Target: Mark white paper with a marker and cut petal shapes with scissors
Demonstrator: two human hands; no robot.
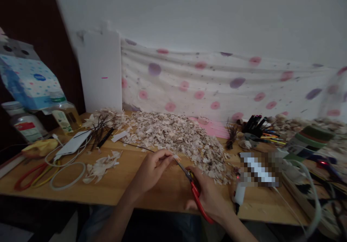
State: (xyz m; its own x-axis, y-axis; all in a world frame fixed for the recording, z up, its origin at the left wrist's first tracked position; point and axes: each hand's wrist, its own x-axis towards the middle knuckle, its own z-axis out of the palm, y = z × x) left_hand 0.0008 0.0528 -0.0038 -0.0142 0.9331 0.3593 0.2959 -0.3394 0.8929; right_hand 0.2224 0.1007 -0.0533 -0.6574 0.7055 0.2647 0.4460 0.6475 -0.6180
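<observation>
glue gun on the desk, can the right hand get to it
Likely yes: only bare wood separates the glue gun from the right hand, though that hand would first have to put down its red-handled scissors.

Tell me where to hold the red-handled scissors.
Take the red handles from the near side, as the right hand does: they point back toward the person while the narrow metal blades aim away, so fingers stay clear of the edges.

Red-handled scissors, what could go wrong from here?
The blades of the red-handled scissors sit close to the fingertips of the left hand, so a slip might nick them. The loose pile of pale flakes lies beside the right hand, so a careless move could scatter it.
</observation>
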